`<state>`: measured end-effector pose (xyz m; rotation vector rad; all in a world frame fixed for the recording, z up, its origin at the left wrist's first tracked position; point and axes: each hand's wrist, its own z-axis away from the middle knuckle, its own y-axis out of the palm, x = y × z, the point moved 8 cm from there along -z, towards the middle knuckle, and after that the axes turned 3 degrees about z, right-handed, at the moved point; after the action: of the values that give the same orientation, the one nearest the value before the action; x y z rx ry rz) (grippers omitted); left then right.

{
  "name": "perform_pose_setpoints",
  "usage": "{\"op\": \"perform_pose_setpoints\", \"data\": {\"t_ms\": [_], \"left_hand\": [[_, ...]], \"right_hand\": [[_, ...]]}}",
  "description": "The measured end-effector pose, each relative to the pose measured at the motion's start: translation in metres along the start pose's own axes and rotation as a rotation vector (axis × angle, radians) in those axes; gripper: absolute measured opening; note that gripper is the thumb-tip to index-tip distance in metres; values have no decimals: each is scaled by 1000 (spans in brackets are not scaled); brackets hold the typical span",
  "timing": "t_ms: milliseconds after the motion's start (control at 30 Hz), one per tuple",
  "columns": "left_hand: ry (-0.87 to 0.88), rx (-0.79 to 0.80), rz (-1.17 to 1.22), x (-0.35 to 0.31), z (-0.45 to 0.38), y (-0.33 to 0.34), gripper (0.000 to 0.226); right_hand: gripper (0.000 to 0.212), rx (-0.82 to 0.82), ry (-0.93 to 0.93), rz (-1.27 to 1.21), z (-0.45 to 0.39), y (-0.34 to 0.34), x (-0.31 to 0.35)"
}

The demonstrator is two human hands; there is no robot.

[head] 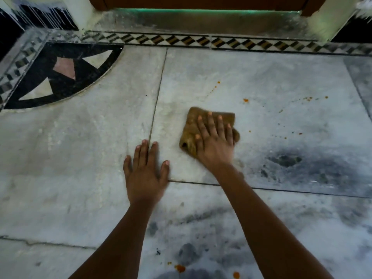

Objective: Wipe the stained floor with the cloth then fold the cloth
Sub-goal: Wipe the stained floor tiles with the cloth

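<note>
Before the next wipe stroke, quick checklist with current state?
1. Right hand flat on the cloth, fingers spread: ok.
2. Left hand braced flat on the floor, clear of the cloth: ok.
3. Cloth bunched into a compact pad, no loose corner trailing: ok.
4. Stains left to wipe: not ok. Orange spots lie beyond and to the right of the cloth, and more orange drops sit near the bottom edge between the arms.
5. Cloth wet enough to lift the spots: cannot tell.
6. Ready to fold: not ok, wiping is unfinished.
</note>
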<state>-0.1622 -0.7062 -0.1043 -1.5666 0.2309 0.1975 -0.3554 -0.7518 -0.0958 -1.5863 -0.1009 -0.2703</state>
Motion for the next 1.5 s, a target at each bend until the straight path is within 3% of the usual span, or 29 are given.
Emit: {"op": "perform_pose_setpoints", "data": {"t_ms": [133,467,600,733,867,1000,1100,1167,1267,1400,1500], "left_hand": [[-13,9,-8,1,1,2,68],[-76,39,-54,-25,-50,11,67],[-23,204,-31,-55,-117,26,63],[-19,75,-81,-61,-115,26,64],[-35,89,-91,-60,-116,25,65],[-21,78,-107,-62,-114,27,67],[-18,56,-89,-61,-116,25,72],[-10,43,-76,-62,-114,24,73],[-10,27,-69,-62,-115,23,73],[-21,20,-82,-61,-115,24,73],[-22,17,-87,-62,-115,23,73]], "right_hand": [[60,-21,136,28,19,-10,-50],[62,-39,151,74,-23,-10,-54],[55,-47,173,44,-59,-8,-54],[55,-58,182,63,-99,-10,-58],[55,-8,198,70,-140,-9,-62],[55,96,38,130,-161,-7,-56],[66,110,-235,117,-126,-8,-35],[59,89,-327,97,-91,-8,-31],[60,94,-232,105,-93,-12,-50],[55,112,99,96,-158,-14,-62],[56,134,3,95,-156,-6,-27]]}}
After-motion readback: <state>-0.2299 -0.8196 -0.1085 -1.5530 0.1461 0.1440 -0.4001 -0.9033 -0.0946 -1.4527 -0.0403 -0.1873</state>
